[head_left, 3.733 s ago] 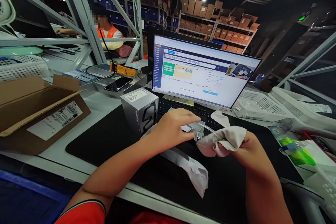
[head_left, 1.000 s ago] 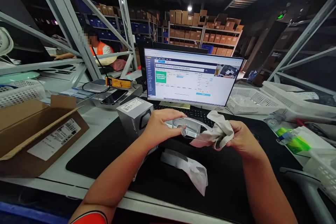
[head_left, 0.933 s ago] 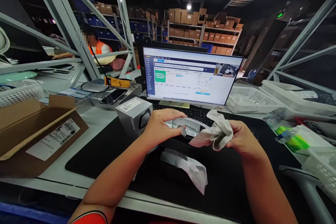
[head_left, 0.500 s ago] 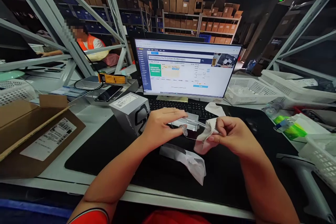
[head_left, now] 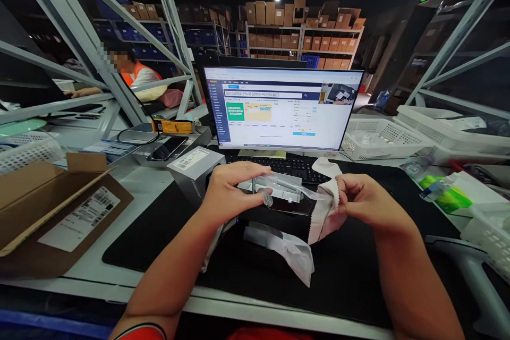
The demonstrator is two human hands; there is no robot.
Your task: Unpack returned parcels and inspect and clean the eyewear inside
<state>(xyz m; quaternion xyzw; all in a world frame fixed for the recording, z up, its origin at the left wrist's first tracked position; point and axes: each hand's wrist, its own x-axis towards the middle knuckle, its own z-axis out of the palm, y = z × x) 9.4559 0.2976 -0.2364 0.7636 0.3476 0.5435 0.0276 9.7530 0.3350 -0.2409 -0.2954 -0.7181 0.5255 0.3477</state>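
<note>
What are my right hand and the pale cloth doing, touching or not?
Touching. The head view shows the right hand gripping the pale cloth, with no gap between them.

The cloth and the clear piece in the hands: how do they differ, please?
The cloth is opaque and limp; the clear piece is see-through and looks stiff. The cloth is in the right hand, the clear piece in the left hand. Both are held above the mat.
</note>
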